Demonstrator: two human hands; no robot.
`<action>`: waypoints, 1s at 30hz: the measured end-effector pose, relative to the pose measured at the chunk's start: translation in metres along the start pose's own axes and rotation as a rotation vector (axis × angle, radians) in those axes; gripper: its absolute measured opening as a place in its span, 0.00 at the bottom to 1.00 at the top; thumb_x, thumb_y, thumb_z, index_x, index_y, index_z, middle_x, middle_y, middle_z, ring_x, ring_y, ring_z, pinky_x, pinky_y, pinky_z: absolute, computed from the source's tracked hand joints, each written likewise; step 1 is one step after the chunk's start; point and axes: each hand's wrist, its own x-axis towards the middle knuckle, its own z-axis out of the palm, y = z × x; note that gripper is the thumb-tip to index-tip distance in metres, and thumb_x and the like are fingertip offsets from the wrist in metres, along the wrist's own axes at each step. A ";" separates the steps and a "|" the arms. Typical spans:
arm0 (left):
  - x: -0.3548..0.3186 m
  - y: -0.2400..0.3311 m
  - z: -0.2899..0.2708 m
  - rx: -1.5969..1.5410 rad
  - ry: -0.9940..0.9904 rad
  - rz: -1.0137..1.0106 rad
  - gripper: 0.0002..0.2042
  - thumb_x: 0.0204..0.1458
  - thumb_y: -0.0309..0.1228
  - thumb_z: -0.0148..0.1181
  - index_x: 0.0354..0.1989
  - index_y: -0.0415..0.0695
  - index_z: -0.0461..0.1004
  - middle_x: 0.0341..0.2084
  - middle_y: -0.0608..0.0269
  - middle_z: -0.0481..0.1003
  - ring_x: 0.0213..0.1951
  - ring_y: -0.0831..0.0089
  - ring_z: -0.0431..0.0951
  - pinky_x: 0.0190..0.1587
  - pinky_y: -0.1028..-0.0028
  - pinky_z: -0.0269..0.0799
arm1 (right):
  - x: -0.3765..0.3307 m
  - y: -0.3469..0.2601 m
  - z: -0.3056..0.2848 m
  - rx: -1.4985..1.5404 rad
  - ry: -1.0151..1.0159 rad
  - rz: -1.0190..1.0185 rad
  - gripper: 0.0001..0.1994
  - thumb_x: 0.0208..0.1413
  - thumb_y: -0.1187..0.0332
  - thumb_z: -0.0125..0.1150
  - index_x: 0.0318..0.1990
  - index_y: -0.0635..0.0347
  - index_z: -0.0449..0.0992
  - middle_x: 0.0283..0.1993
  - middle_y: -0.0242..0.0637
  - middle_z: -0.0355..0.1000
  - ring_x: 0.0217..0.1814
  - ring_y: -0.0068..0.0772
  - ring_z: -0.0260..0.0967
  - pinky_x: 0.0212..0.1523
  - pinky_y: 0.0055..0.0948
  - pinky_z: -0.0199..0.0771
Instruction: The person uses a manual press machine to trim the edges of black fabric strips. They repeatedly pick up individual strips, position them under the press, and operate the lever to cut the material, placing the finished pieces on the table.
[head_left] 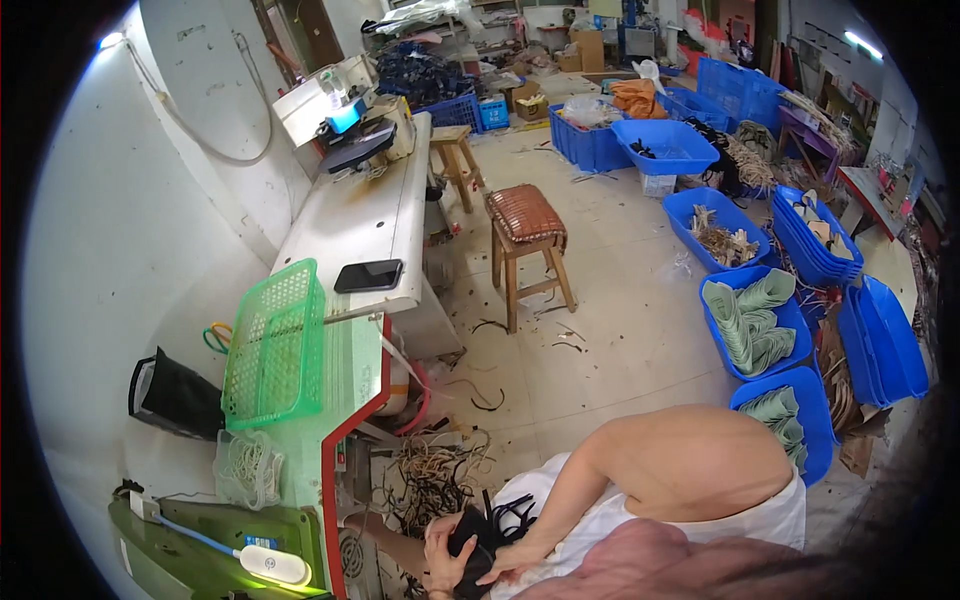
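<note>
A: What sits left of the stool?

B: A green basket on the long surface, with a dark phone between basket and stool. Well below the stool, by the bottom edge, both hands meet on a bundle of black straps.

A: And the fingers?

B: The left hand curls its fingers around the bundle's left side, closed on it. The right hand lies against its lower right, fingers bent; I cannot tell whether they truly grip.

A: How would the bundle handle?

B: Light, limp and floppy, I'd judge; loose ends stick out on top. Best gathered around the middle, where the straps bunch.

A: Right of the stool?

B: Blue bins on the floor.
</note>
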 end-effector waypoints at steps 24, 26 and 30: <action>-0.074 0.095 0.096 0.052 1.083 -0.990 0.32 0.57 0.50 0.46 0.56 0.29 0.60 0.51 0.35 0.65 0.52 0.47 0.66 0.55 0.62 0.60 | -0.059 -0.056 -0.038 -0.907 0.288 -0.507 0.18 0.45 0.64 0.69 0.39 0.67 0.73 0.30 0.33 0.68 0.28 0.21 0.63 0.31 0.21 0.66; -0.082 0.114 0.088 -0.055 0.967 -0.979 0.30 0.56 0.47 0.49 0.55 0.30 0.61 0.53 0.37 0.63 0.55 0.49 0.64 0.56 0.61 0.57 | -0.069 -0.057 -0.035 -0.998 0.299 -0.538 0.18 0.44 0.65 0.69 0.40 0.66 0.72 0.31 0.33 0.67 0.27 0.21 0.61 0.30 0.22 0.65; -0.088 0.138 0.098 -0.023 0.770 -0.873 0.30 0.56 0.45 0.50 0.54 0.27 0.62 0.59 0.40 0.57 0.60 0.50 0.58 0.58 0.60 0.55 | -0.082 -0.067 -0.018 -1.131 0.312 -0.587 0.19 0.44 0.67 0.69 0.42 0.64 0.71 0.34 0.33 0.65 0.24 0.21 0.57 0.28 0.23 0.62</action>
